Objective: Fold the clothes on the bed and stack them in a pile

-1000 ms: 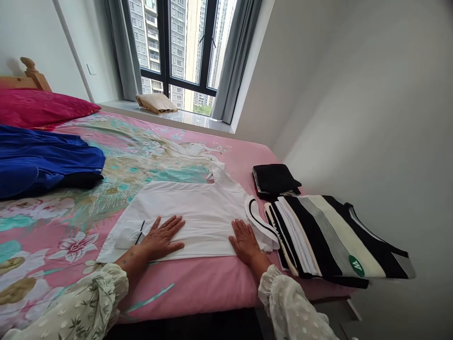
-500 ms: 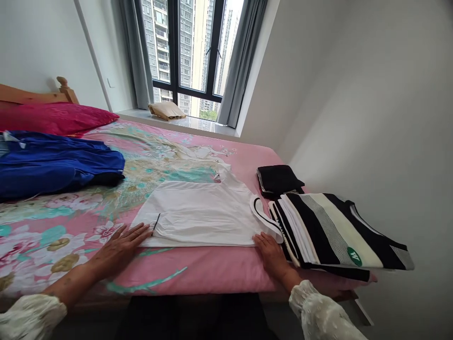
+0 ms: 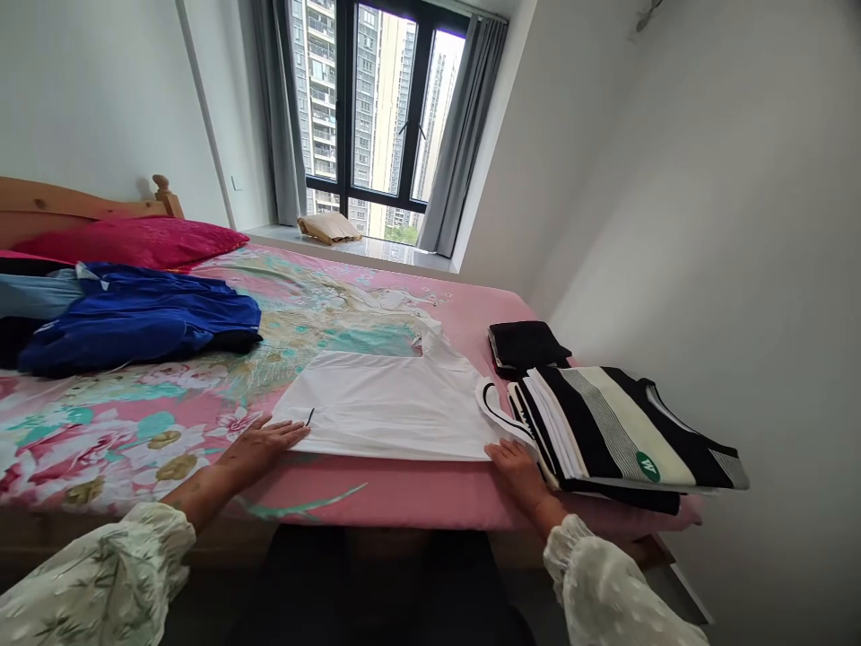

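A white collared shirt (image 3: 383, 404) lies folded lengthwise on the bed, its collar with a dark stripe at the right end and a sleeve reaching away at the upper right. My left hand (image 3: 265, 449) rests with fingers stretched flat on the shirt's near left corner, by a short dark line on the fabric. At the near right corner, below the collar, the fingers of my right hand (image 3: 517, 468) lie extended on the shirt's edge. Beside that hand stands a stack of folded clothes (image 3: 605, 426), topped by a black, cream and grey striped one with a green round patch.
Behind the stack is a folded black garment (image 3: 528, 348). A heap of blue and dark clothes (image 3: 154, 314) lies on the left, before a red pillow (image 3: 144, 240). The floral pink sheet (image 3: 430, 493) covers the bed; a tan folded item (image 3: 329, 227) sits on the windowsill.
The camera view has shifted, showing more of the blue heap at left. Both hands stay flat at the shirt's near corners; the shirt looks much the same.
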